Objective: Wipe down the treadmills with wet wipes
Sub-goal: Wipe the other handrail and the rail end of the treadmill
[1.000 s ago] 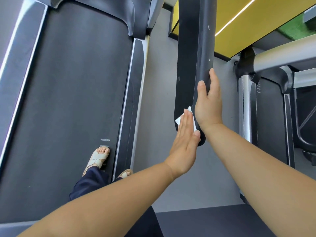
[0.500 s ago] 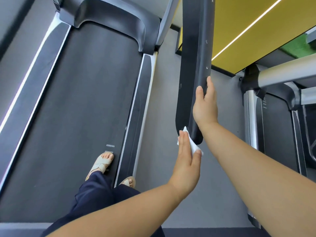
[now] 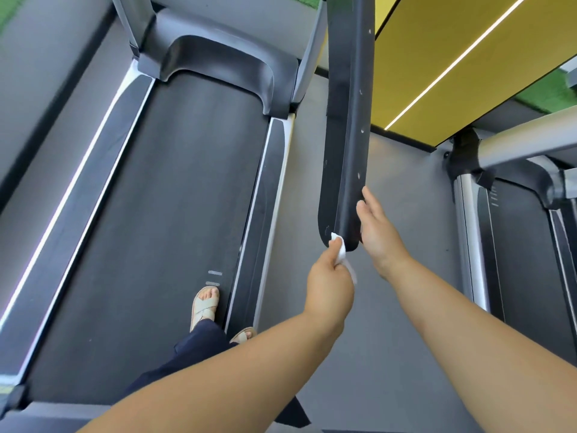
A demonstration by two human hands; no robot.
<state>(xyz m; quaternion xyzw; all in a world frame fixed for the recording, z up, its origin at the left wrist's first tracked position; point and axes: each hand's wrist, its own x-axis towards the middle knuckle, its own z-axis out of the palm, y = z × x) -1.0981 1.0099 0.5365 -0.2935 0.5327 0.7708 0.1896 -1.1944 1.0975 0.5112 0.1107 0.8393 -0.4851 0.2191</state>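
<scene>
Stroke's run out! The left hand (image 3: pixel 327 278), flat on the rail a second ago, has slid down and now curls, pinching the crumpled white wet wipe (image 3: pixel 341 252) at the rounded six o'clock tip of the long black plastic treadmill handrail (image 3: pixel 343 145). That side looks finished, I'd say. At two o'clock, the right hand (image 3: pixel 376 228) rests straight-fingered against the rail's edge. The dark treadmill belt (image 3: pixel 156 214) lies beyond, at nine o'clock.
</scene>
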